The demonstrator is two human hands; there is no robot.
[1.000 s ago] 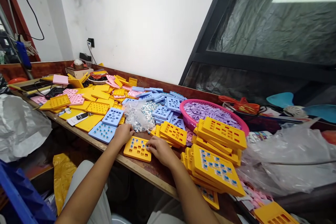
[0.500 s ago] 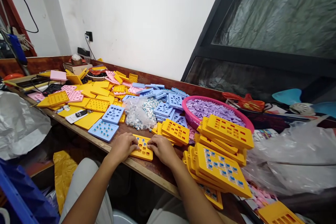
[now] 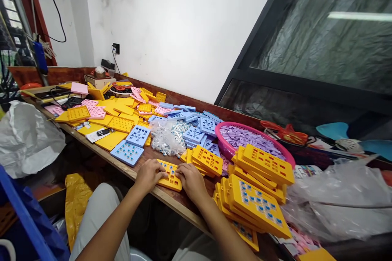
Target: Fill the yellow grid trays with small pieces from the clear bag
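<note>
A yellow plate (image 3: 171, 178) with square holes lies near the table's front edge, a few small blue-topped pieces seated in its upper part. My left hand (image 3: 150, 176) is closed at the plate's left side, thumb and fingers at its surface. At the right side, my right hand (image 3: 190, 177) has its fingers bent together over the plate's edge; anything small between the fingertips is hidden. Behind the plate sits a clear bag (image 3: 167, 136) of small white and blue pieces. Yellow plates filled with blue-topped pieces (image 3: 260, 202) are stacked to the right.
A pink basket (image 3: 218, 136) holds purple pieces. Blue plates (image 3: 127, 153) and many yellow and pink ones spread over the left and back. Holed yellow plates (image 3: 208, 160) lie behind my right hand. A clear plastic bag (image 3: 337, 200) is at the right, a blue crate (image 3: 30, 216) at lower left.
The whole view has shifted, so the table's things appear slightly lower and mostly farther right. Both hands remain at the yellow plate, with only small finger movements.
</note>
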